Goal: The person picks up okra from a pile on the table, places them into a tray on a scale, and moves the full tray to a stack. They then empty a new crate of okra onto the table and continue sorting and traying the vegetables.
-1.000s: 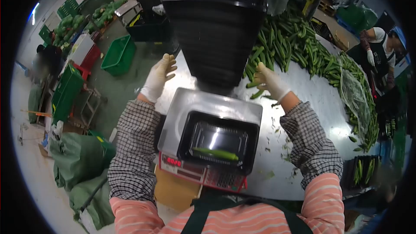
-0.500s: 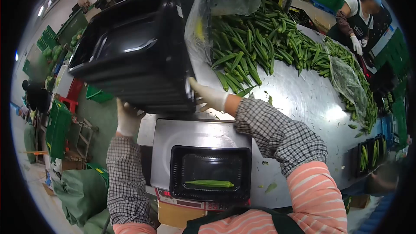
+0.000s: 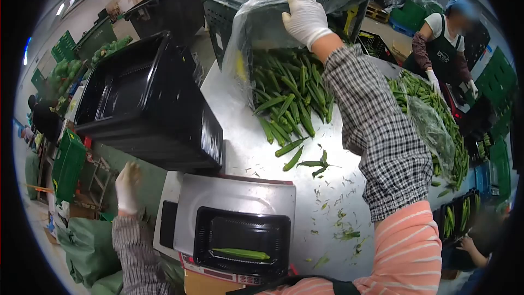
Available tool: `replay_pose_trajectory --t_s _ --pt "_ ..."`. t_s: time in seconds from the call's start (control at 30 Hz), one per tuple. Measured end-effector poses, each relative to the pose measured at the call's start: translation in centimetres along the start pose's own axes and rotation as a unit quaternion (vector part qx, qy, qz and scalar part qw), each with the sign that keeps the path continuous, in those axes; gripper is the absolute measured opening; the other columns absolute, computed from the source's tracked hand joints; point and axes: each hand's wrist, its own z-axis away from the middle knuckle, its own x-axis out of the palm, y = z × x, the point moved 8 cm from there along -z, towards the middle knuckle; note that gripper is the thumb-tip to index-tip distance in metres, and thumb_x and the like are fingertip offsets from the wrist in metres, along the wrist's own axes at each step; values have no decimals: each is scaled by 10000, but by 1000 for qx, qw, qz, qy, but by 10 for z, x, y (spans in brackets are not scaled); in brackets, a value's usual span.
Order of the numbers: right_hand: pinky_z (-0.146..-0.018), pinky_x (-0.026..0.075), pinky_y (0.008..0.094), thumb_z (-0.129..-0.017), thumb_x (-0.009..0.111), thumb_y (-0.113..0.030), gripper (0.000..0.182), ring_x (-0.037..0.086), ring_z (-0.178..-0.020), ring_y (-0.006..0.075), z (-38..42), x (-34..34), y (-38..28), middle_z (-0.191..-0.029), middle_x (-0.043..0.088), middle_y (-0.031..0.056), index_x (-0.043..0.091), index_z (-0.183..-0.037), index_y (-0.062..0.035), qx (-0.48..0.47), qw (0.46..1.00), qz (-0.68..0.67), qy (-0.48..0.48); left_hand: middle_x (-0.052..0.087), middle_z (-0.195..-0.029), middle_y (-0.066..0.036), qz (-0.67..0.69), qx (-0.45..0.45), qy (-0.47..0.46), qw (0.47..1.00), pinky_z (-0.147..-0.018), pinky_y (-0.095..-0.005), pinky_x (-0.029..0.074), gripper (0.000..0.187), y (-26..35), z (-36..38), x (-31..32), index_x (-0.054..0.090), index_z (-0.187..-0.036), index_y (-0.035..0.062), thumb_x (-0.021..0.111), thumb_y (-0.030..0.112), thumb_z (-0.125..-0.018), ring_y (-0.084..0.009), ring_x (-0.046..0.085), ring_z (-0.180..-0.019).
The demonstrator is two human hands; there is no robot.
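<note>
My right hand, in a white glove, grips the clear plastic liner over the top of a dark crate lying on its side. Okra pods spill from the crate onto the metal table. My left hand, also gloved, is off to the left with its fingers loosely apart, below a tall stack of black plastic trays and holding nothing. On the scale in front of me sits a black tray with one okra pod inside.
The metal table carries okra scraps. More okra lies at the right, partly under plastic film. Filled trays stand at the right edge near another person's arm. A co-worker stands at the far right. Green crates are at the left.
Both hands have let go of the tray stack, which now rests lower, behind the scale. My right hand has moved up to the crate's liner; my left has dropped down and left.
</note>
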Motion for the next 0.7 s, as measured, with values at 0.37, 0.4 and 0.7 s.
replay_pose_trajectory --t_s 0.37,0.4,0.7 --pt "-1043 322 424 -823 556 -82 425 473 -1196 286 -35 34 33 -1226 537 108 500 -1240 -139 -20 980 -24 -196 656 -953 -148 -172 140 -330 918 -817 -311 490 265 147 214 187 606 -1023 -56 603 128 -832 -212 629 -905" --pt "-1012 363 385 -809 576 -78 444 481 -1182 287 -30 29 33 -1233 528 110 496 -1244 -125 -26 982 -38 -185 653 -969 -150 -197 167 -330 908 -828 -319 487 267 158 213 221 609 -1031 -52 605 69 -793 -229 629 -915" --pt "-914 419 394 -778 600 -197 343 567 -1084 282 59 -4 70 -1103 615 150 610 -1086 -47 -71 947 -23 -312 535 -1233 -198 -432 597 -33 675 -1007 -405 369 497 274 49 502 514 -1209 14 659 203 -773 -345 487 -1165"
